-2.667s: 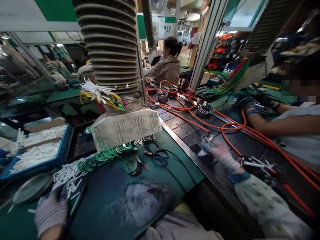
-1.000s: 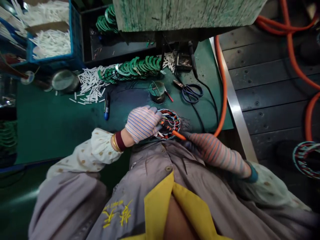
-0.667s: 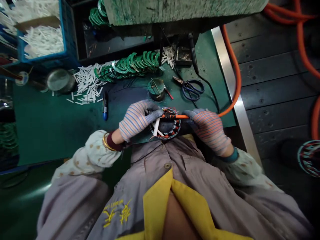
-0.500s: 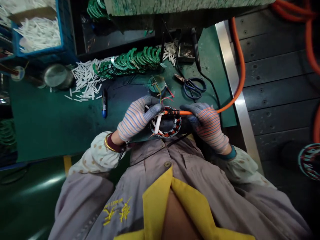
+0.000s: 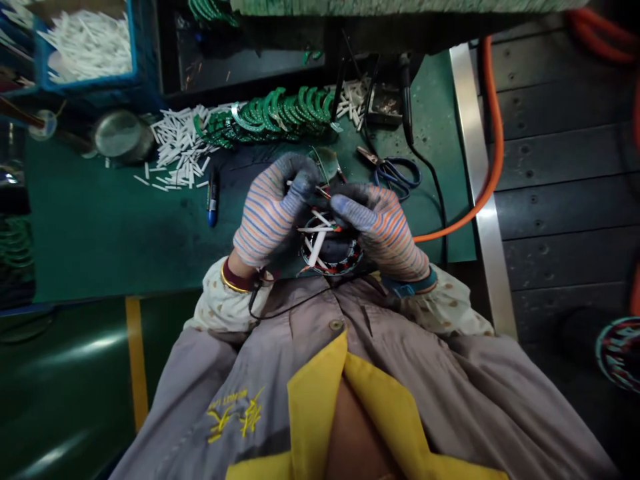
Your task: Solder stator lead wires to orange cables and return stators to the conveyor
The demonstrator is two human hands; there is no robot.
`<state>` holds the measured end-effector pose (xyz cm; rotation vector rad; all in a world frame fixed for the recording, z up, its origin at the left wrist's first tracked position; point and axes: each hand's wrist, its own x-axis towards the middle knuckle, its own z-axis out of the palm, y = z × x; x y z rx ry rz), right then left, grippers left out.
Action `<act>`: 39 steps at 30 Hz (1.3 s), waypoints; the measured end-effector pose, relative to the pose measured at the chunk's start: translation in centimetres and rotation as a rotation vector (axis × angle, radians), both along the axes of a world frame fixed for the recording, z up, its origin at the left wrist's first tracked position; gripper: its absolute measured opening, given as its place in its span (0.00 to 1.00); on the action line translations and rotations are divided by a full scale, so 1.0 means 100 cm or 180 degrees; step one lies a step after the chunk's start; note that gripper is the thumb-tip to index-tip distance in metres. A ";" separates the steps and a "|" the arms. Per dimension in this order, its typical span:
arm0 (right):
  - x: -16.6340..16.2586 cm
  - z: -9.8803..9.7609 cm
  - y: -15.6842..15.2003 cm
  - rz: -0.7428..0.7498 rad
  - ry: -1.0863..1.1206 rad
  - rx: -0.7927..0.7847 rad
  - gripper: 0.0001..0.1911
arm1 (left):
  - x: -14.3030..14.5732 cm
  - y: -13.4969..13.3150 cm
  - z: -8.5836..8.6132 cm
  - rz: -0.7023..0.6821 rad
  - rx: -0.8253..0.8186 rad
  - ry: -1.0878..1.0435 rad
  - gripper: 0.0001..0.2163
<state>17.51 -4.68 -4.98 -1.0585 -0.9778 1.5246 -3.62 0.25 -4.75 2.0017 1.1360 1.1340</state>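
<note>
A round wound stator with white sleeved leads lies at the near edge of the green bench mat, just in front of my body. Both gloved hands are above it. My left hand is closed, pinching thin coloured wires that rise from the stator. My right hand is closed too, its fingertips meeting the left hand's at the same wires. An orange cable runs from under my right hand out to the right and up along the metal rail.
Blue-handled scissors, a blue pen, loose white sleeves, a row of green ring boards, a metal dish and a blue bin of sleeves lie behind. A dark conveyor with another stator is on the right.
The view dropped from the line to the bench, where the stator came to lie. My right hand left the orange cable's end and joined the left at the thin wires above the stator.
</note>
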 end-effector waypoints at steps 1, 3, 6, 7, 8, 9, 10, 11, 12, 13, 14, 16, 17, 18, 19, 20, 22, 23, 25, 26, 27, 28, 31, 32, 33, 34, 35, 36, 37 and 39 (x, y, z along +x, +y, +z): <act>0.000 -0.002 -0.001 -0.0108 0.0013 -0.0013 0.29 | -0.001 0.003 0.000 0.0086 0.0021 -0.0124 0.29; -0.001 -0.002 -0.001 -0.0211 0.0004 -0.0034 0.29 | -0.004 0.003 0.006 0.0266 0.0288 -0.0141 0.27; -0.004 0.001 0.001 -0.0139 -0.0030 -0.0052 0.31 | -0.010 -0.004 0.021 -0.0023 0.0525 0.0925 0.19; -0.005 0.002 0.002 -0.0104 -0.0022 -0.0051 0.31 | -0.011 -0.006 0.025 -0.0183 0.0507 0.1345 0.17; -0.006 0.002 0.003 -0.0078 -0.0011 -0.0038 0.31 | -0.012 -0.008 0.027 -0.0311 0.0469 0.1645 0.17; -0.007 0.003 0.003 -0.0062 -0.0004 -0.0018 0.30 | -0.012 -0.010 0.028 -0.0370 0.0447 0.1755 0.16; -0.007 0.003 0.003 -0.0056 -0.0015 -0.0001 0.30 | -0.011 -0.010 0.027 -0.0363 0.0415 0.1665 0.15; -0.007 0.003 0.003 -0.0064 -0.0045 0.0007 0.30 | -0.009 -0.009 0.026 -0.0317 0.0319 0.1437 0.14; -0.007 0.003 0.002 -0.0083 -0.0085 0.0010 0.31 | -0.008 -0.008 0.024 -0.0264 0.0145 0.1145 0.14; -0.006 0.003 0.002 -0.0114 -0.0125 0.0009 0.31 | -0.006 -0.007 0.023 -0.0206 -0.0070 0.0860 0.15; -0.006 0.003 0.001 -0.0148 -0.0160 -0.0003 0.32 | -0.005 -0.006 0.021 -0.0135 -0.0286 0.0637 0.15; -0.006 0.004 0.000 -0.0205 -0.0211 -0.0037 0.32 | -0.003 -0.009 0.022 -0.0002 -0.0626 0.0456 0.17; -0.005 0.004 0.000 -0.0205 -0.0224 -0.0050 0.32 | -0.002 -0.012 0.023 0.0063 -0.0693 0.0473 0.18; -0.005 0.005 0.001 -0.0199 -0.0227 -0.0050 0.33 | -0.002 -0.015 0.025 0.0134 -0.0699 0.0509 0.19; -0.005 0.005 0.001 -0.0185 -0.0221 -0.0037 0.33 | -0.001 -0.020 0.026 0.0209 -0.0663 0.0512 0.19; -0.005 0.006 0.002 -0.0165 -0.0208 -0.0009 0.34 | 0.000 -0.025 0.027 0.0273 -0.0618 0.0483 0.18; -0.006 0.007 0.003 -0.0136 -0.0200 0.0045 0.34 | 0.003 -0.032 0.029 0.0376 -0.0541 0.0437 0.18; -0.006 0.007 0.004 -0.0135 -0.0212 0.0062 0.34 | 0.004 -0.034 0.029 0.0420 -0.0520 0.0451 0.19; -0.006 0.007 0.005 -0.0144 -0.0262 0.0063 0.34 | 0.007 -0.035 0.028 0.0459 -0.0549 0.0622 0.24; -0.007 0.006 0.005 -0.0157 -0.0284 0.0052 0.34 | 0.007 -0.034 0.029 0.0459 -0.0586 0.0765 0.26; -0.007 0.005 0.005 -0.0165 -0.0292 0.0040 0.33 | 0.007 -0.033 0.029 0.0450 -0.0617 0.0917 0.27; -0.008 0.003 0.005 -0.0172 -0.0280 0.0034 0.33 | 0.007 -0.031 0.030 0.0416 -0.0644 0.1074 0.29; -0.009 -0.001 0.005 -0.0178 -0.0181 0.0041 0.32 | 0.004 -0.027 0.034 0.0229 -0.0690 0.1358 0.29; -0.009 -0.002 0.005 -0.0170 -0.0152 0.0040 0.32 | 0.002 -0.027 0.035 0.0165 -0.0702 0.1318 0.29; -0.009 -0.003 0.005 -0.0171 -0.0131 0.0030 0.32 | 0.001 -0.026 0.036 0.0131 -0.0716 0.1182 0.28; -0.009 -0.004 0.004 -0.0177 -0.0121 0.0014 0.32 | 0.001 -0.025 0.037 0.0110 -0.0744 0.0976 0.26; -0.009 -0.004 0.004 -0.0183 -0.0120 -0.0004 0.33 | 0.000 -0.025 0.037 0.0103 -0.0772 0.0728 0.25; -0.009 -0.004 0.003 -0.0189 -0.0124 -0.0019 0.33 | 0.000 -0.024 0.037 0.0098 -0.0805 0.0497 0.25; -0.009 -0.004 0.002 -0.0196 -0.0131 -0.0028 0.33 | -0.001 -0.023 0.038 0.0090 -0.0844 0.0337 0.25; -0.008 -0.004 -0.001 -0.0182 -0.0171 -0.0021 0.32 | -0.002 -0.020 0.038 0.0055 -0.0919 0.0315 0.28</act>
